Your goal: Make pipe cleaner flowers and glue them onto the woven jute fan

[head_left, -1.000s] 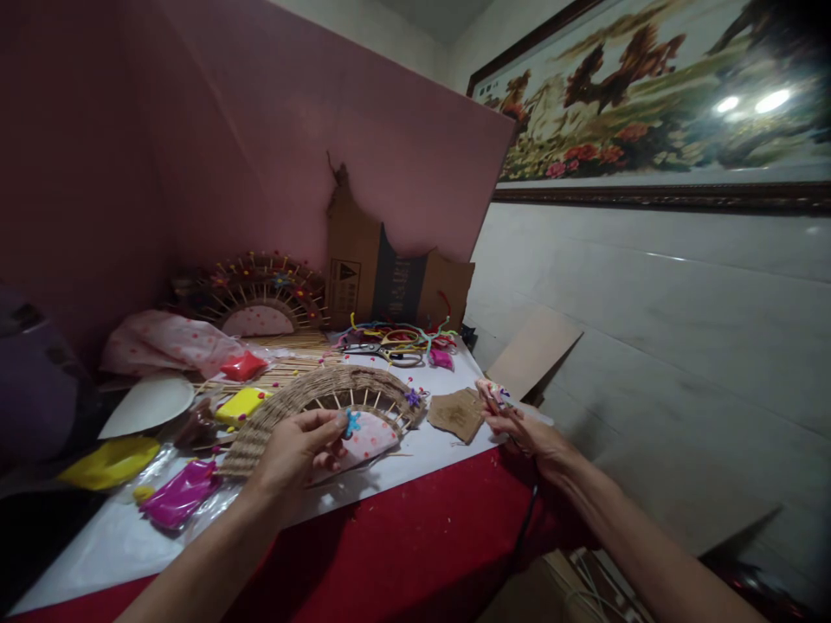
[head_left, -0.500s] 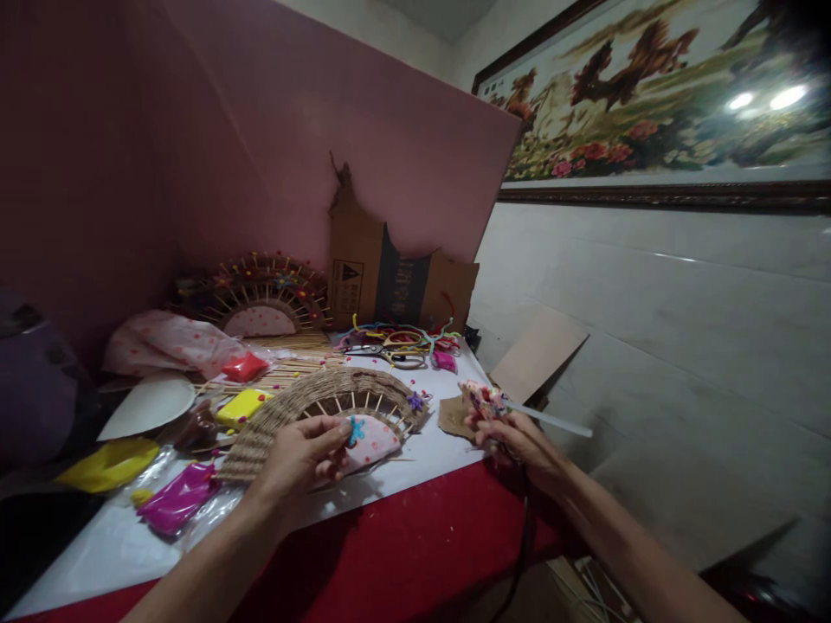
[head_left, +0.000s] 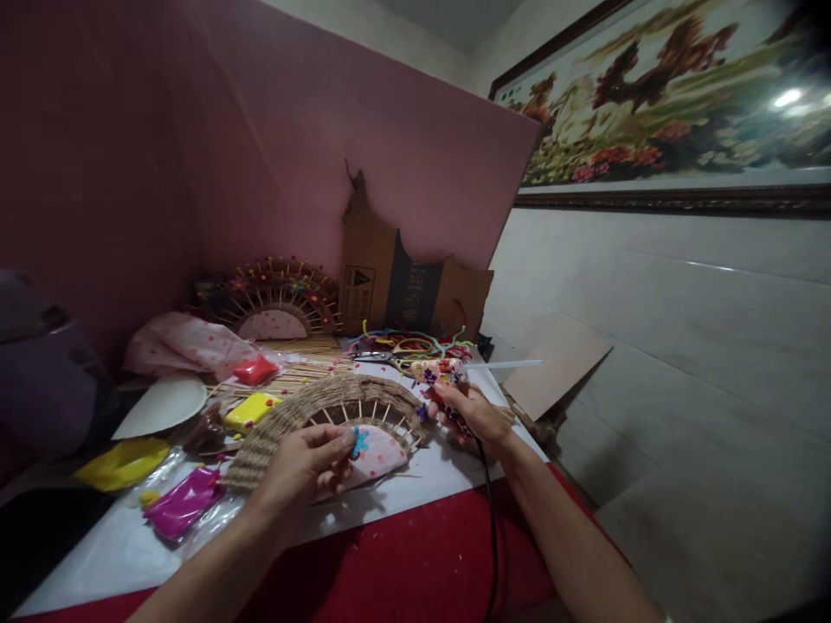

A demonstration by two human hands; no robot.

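Between the thumb and finger of my left hand [head_left: 315, 463] is a small blue flower [head_left: 360, 441]. Behind it lies a fan-shaped piece of woven twine and sticks [head_left: 325, 400], with a dotted pink half-round of cloth [head_left: 386, 453] at its centre. A purple flower [head_left: 421, 413] sits on the fan's right end. My right hand [head_left: 471, 411] is closed around a patterned hot glue gun [head_left: 438, 372]. A clear glue stick [head_left: 503, 364] juts from its back, and a black cord [head_left: 492, 528] hangs below.
A finished-looking fan [head_left: 273, 303] stands by the pink wall, beside torn cardboard [head_left: 415, 290]. Scissors [head_left: 383, 356] and pipe cleaners [head_left: 441, 343] lie behind. Yellow clay [head_left: 252, 411], a magenta packet [head_left: 183, 502] and a white plate [head_left: 162, 405] are at left.
My right hand has brought the glue gun leftward and up, nearer the fan's right end. My left hand still pinches the blue flower. The view has shifted slightly.
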